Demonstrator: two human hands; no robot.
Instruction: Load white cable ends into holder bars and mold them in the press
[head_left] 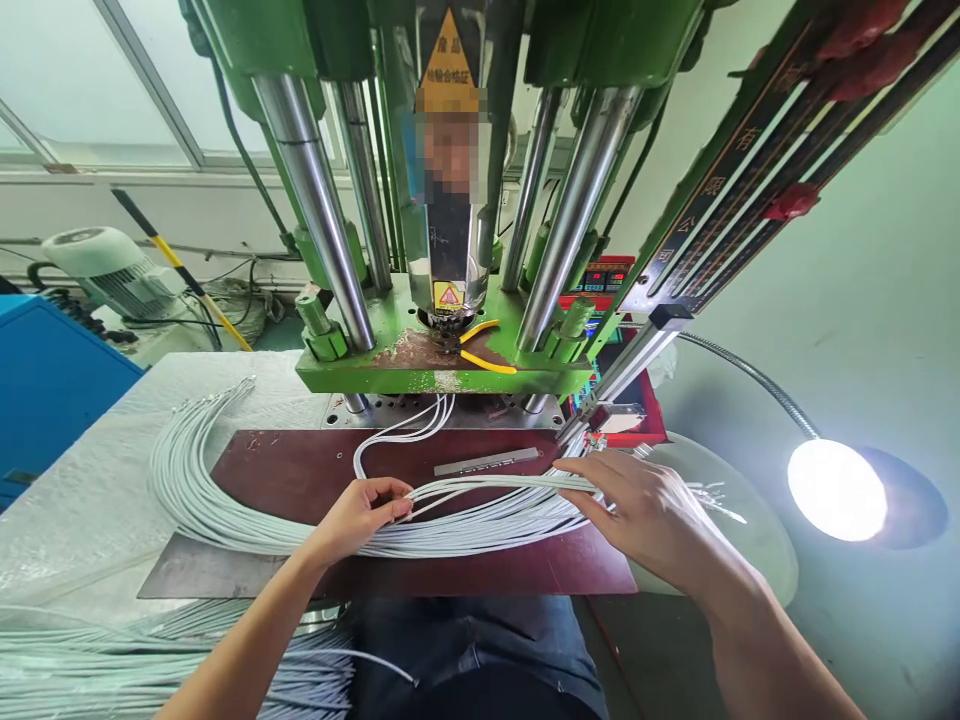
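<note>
Several white cables [487,484] stretch between my two hands. My left hand [371,512] pinches them between thumb and fingertips. At the other end my right hand [645,505] has its thumb and fingers closed round the same cables. Below them a thick curved bundle of white cables [247,525] lies across a dark red board [300,470]. A few cables [382,437] loop from near my left hand back under the green press plate [360,372]. Just behind the stretched cables, a metal strip with notches [487,461] lies on the board.
Pliers with yellow handles [487,362] rest on the press plate between steel columns [319,200]. A lit lamp [836,490] stands at right. More white cables [150,660] lie at lower left. Behind the press is a red control box [649,405]; a blue cabinet [60,370] stands left.
</note>
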